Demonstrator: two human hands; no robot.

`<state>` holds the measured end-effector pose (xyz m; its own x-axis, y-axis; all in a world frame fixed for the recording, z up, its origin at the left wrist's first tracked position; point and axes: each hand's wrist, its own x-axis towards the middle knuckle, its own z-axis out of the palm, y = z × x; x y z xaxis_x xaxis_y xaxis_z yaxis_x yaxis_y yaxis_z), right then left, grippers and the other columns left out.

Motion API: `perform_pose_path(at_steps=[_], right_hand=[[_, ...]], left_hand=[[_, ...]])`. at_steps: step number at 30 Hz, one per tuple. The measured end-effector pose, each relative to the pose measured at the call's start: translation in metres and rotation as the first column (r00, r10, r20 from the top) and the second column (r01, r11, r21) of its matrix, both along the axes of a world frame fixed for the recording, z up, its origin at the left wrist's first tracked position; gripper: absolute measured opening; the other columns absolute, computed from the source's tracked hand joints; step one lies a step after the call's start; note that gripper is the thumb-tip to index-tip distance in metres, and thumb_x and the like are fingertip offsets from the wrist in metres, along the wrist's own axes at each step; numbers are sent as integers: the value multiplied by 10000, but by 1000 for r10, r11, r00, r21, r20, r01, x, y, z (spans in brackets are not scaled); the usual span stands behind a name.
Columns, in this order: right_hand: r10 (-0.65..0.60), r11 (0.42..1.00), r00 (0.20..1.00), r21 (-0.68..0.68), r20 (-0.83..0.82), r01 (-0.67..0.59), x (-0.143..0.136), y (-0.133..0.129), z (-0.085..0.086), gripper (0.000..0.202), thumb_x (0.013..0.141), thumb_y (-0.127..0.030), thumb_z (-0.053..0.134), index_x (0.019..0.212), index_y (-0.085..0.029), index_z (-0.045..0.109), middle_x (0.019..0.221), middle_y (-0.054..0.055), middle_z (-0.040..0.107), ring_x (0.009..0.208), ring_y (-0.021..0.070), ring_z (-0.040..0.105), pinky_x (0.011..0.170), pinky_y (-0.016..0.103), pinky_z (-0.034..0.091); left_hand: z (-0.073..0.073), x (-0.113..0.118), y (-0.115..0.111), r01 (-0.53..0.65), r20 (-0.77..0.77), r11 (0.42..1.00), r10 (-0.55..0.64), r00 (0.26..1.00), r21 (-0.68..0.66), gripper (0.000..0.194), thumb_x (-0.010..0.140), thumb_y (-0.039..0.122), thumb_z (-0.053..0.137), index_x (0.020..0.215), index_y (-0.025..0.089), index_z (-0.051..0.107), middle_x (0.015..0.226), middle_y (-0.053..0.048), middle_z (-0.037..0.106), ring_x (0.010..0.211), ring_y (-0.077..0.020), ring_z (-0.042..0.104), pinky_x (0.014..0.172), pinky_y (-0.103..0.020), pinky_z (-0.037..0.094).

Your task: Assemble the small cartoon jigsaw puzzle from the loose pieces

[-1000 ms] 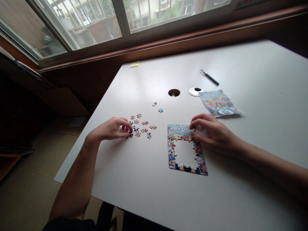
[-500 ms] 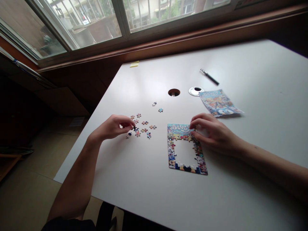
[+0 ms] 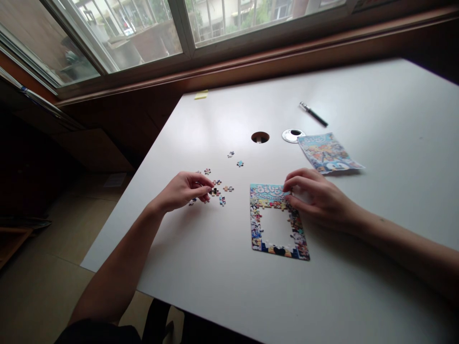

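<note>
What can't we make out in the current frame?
Head view: some loose puzzle pieces, hidden by the left hand.
Head view: print on the dark piece at its fingertips, too small.
Head view: puzzle frame's upper right corner, behind the right hand.
Head view: details on the printed sheet, blurred.

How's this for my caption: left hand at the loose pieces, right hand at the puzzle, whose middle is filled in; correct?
No: the puzzle has an unfilled middle in the head view. The left hand is at the loose pieces, the right hand at the puzzle.

The left hand (image 3: 190, 191) pinches a dark puzzle piece (image 3: 215, 190) above the white table (image 3: 215, 267).
</note>
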<state>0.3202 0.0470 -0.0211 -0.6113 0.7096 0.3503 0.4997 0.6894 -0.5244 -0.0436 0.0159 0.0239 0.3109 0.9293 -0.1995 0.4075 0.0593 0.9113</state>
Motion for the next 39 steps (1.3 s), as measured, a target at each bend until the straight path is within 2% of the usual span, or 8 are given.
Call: perform_pose_path(at_steps=[6, 9, 13, 17, 23, 27, 35, 39], right_hand=[[-1, 1000, 1000, -5, -4, 1, -1, 0, 1, 111, 846, -251, 627, 957, -264, 622, 1072, 84, 582, 976, 273, 594, 888, 481, 504], [-1, 1000, 1000, 2, -6, 1, -1, 0, 2, 124, 847, -231, 625, 966, -260, 612, 1070, 86, 577, 985, 266, 582, 893, 475, 500], [-16, 1000, 1000, 3, -18, 16, -2, -2, 3, 145, 840, -187, 606, 968, -255, 603, 1059, 83, 577, 1002, 255, 572, 906, 459, 497], [-42, 999, 998, -7, -43, 42, -2, -3, 3, 163, 826, -157, 597, 962, -249, 600, 1046, 74, 581, 1002, 245, 569, 922, 449, 487], [-56, 998, 997, -17, -55, 55, -2, -2, 2, 187, 815, -148, 594, 972, -249, 599, 1048, 71, 581, 1003, 241, 569, 921, 433, 484], [-57, 998, 997, -17, -61, 56, -2, -2, 2, 184, 811, -150, 592, 966, -250, 601, 1041, 71, 586, 998, 244, 573, 915, 433, 485], [-53, 998, 997, -21, -57, 52, -1, -2, 2, 176, 807, -159, 594, 960, -244, 614, 1048, 77, 590, 998, 249, 579, 916, 437, 483], [-56, 998, 997, -22, -56, 55, -2, -2, 2, 173, 801, -158, 598, 953, -237, 619, 1046, 80, 595, 990, 249, 583, 909, 432, 483]], left_hand=[[0, -3, 0, 39, -55, 999, -39, 998, 1, 262, 881, 344, 640, 1042, 145, 696, 788, -70, 690, 712, -159, 671, 601, -255, 544], [4, -1, 0, 155, -167, 985, -140, 976, 80, 289, 934, 302, 533, 1147, 191, 693, 819, -50, 642, 693, -131, 601, 606, -252, 505], [7, 1, -1, 293, -261, 945, -249, 933, 145, 326, 963, 244, 433, 1166, 220, 688, 760, -21, 573, 744, -139, 556, 743, -286, 504], [3, 1, -3, 199, -116, 978, -191, 975, 57, 240, 942, 305, 541, 1132, 191, 633, 780, -25, 606, 683, -126, 578, 593, -232, 486], [2, 3, -4, 66, 19, 997, -67, 998, 46, 218, 815, 302, 751, 932, 151, 647, 755, -51, 700, 698, -172, 693, 635, -271, 576], [2, 4, -5, 1, 82, 999, -4, 997, 41, 229, 784, 259, 787, 941, 138, 674, 817, -75, 730, 766, -208, 737, 666, -276, 608], [-2, 1, -6, 8, 131, 1000, -6, 991, -12, 288, 779, 225, 794, 1032, 126, 700, 917, -104, 753, 880, -237, 750, 766, -293, 634], [0, 3, -5, 4, 109, 1000, -2, 994, -17, 300, 775, 241, 799, 1031, 115, 707, 901, -111, 760, 850, -238, 754, 742, -291, 639]])
